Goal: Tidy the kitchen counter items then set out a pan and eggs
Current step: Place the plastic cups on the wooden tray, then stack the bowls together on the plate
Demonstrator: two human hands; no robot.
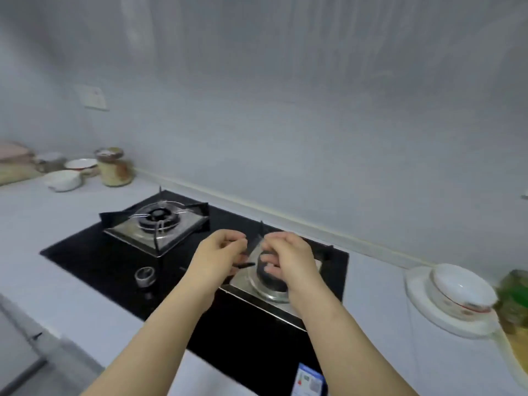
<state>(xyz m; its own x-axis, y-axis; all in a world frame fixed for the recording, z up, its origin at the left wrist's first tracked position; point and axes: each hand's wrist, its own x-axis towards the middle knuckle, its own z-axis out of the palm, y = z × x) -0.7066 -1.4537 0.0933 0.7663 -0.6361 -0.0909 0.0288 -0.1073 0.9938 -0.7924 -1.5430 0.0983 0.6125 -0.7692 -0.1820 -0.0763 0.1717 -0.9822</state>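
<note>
Both hands are over the hob's right burner, close together, wrists toward the camera. Left hand: fingers curled, seems to pinch a black arm of the pan support, w/ a dark bar poking out under its fingers. Right hand: fingers curled down over the burner head. Too blurred to tell if it grips anything.

Key relation: the support sits directly under and between the hands, so neither has to reach. Right hand is more squarely above the burner centre, left is at its left edge. One arm of the support stands up between the hands, tipped toward the wall. The rest is hidden, so its overall axis can't be read. Likely step: seating or straightening it before a pan goes on.

No pan or eggs in view. Left burner stands apart, far-left. Bench items: jar and white bowls at far left by the wall. On the right, a bowl sits on a plate, w/ a green bottle beside it. All are well apart from the hands.
</note>
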